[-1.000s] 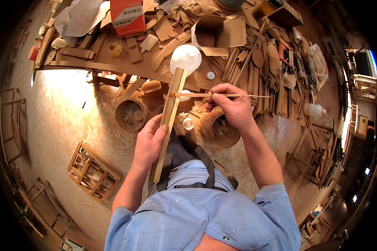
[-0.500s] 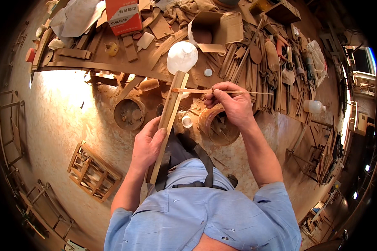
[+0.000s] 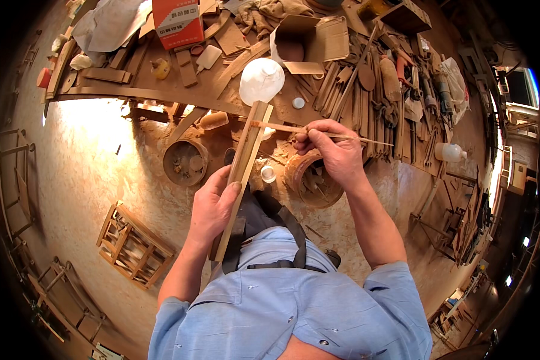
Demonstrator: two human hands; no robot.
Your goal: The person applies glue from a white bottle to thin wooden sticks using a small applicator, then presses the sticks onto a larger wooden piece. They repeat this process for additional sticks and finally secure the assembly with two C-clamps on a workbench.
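My left hand (image 3: 213,203) is closed round a long, narrow wooden bar (image 3: 242,157), thumb on top. The bar slants from my lap up toward the workbench, with a paler strip along its right edge. Between the fingers of my right hand (image 3: 336,153) is a thin wooden stick (image 3: 281,128). Its flat, darker end lies on the bar near the far end; the thin tail sticks out past my hand to the right. Just beyond the bar's far end a translucent white plastic jug (image 3: 262,81) sits on the bench.
The bench (image 3: 144,93) carries wood offcuts, an open cardboard box (image 3: 333,41), a red and white box (image 3: 178,24) and piled tools. Below stand a round bucket (image 3: 186,163), a second bucket (image 3: 315,183) and a small white jar (image 3: 268,174). A wooden frame (image 3: 135,245) lies on the floor at left.
The stick's flat end has slid a little toward the bar's far end. The stick now tilts more, its right tail lower. My left hand and the bar have hardly moved.
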